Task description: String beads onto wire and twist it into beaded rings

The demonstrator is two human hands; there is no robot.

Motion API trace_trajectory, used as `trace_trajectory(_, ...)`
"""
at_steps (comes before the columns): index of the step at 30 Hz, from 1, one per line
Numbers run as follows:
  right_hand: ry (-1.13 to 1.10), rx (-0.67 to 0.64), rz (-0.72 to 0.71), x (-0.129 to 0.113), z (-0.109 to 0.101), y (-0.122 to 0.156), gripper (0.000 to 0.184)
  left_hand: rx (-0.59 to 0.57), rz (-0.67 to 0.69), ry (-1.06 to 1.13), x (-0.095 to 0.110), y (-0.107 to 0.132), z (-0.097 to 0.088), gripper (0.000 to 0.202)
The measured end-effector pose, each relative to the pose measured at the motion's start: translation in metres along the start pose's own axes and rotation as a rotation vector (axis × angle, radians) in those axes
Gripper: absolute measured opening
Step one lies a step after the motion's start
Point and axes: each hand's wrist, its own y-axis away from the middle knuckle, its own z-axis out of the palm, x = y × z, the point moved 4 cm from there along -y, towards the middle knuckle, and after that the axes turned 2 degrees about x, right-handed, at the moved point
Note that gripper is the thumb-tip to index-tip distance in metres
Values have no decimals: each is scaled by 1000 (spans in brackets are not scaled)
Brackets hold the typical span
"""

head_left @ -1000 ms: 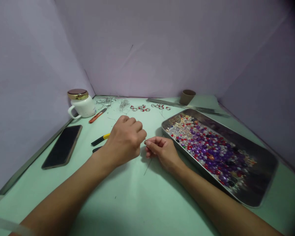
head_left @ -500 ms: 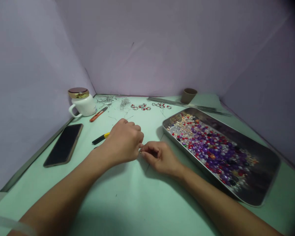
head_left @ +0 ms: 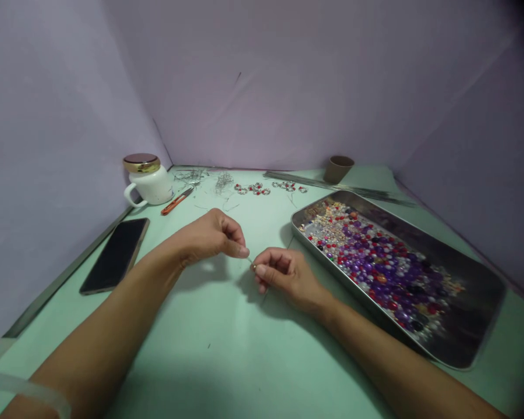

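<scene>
Left hand (head_left: 222, 235) and right hand (head_left: 290, 278) are pinching a thin grey metal wire (head_left: 250, 260) between them, apparently steadying it; a rectangular silver metal tray (head_left: 474, 314) is lying within reach.

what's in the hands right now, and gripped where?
Thin wire: left hand pinches one end of the visible stretch, right hand the other, by a small shiny bit too tiny to identify.

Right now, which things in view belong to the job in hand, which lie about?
Likely job:
thin silvery wire between left hand and right hand
multicoloured beads, silver metal tray
red-and-silver beaded rings
straight grey wires

Likely idle:
flat black phone
white mug, gold-rimmed lid
brown tapered cup
orange-handled cutter, unsure
</scene>
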Motion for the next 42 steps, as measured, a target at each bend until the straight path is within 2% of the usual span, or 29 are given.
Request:
trace_trajectory(3, -75, 167, -44, 0, -8, -3, 17, 252, 235, -112, 11, 0, -1, 7)
trace_trajectory(5, -108, 252, -74, 0, -11, -4, 17, 349, 315, -188, 15, 0, 3, 8)
trace_trajectory(7, -110, 315, -97, 0, -12, -3, 17, 347, 273, -237, 14, 0, 10, 10)
trace_trajectory(10, -57, 394, -137, 0, -12, -1, 15, 279, 171, -247, 14, 1, 24, 9)
trace_trajectory(13, 31, 456, -187, -1, -11, 3, 11, 243, 150, -277, 18, 5, 34, 9)
trace_trajectory(18, 158, 508, -219, 0, -10, 4, 10, 244, 87, -488, 14, 6, 27, 10)
trace_trajectory(22, 241, 509, -230, -1, -10, 4, 11, 328, 43, -617, 12, 8, 21, 16)
trace_trajectory(25, 269, 517, -260, -3, -11, 4, 11, 434, -31, -443, 15, 11, 23, 27)
trace_trajectory(28, 264, 510, -275, -4, -11, 5, 12, 366, -180, -51, 13, 10, 35, 31)
trace_trajectory(30, 268, 520, -288, -4, -11, 5, 12, 315, -245, 144, 11, 8, 43, 25)
trace_trajectory(32, 286, 526, -307, -3, -10, 5, 11, 338, -222, 191, 10, 6, 45, 14)
trace_trajectory(34, 303, 527, -325, -2, -10, 6, 11, 397, -140, 117, 10, 6, 43, 7)
trace_trajectory(38, 340, 536, -339, -1, -11, 6, 10, 412, 8, -111, 9, 6, 40, 12)
trace_trajectory(42, 409, 504, -373, -2, -12, 7, 10, 377, 62, -190, 9, 6, 38, 14)
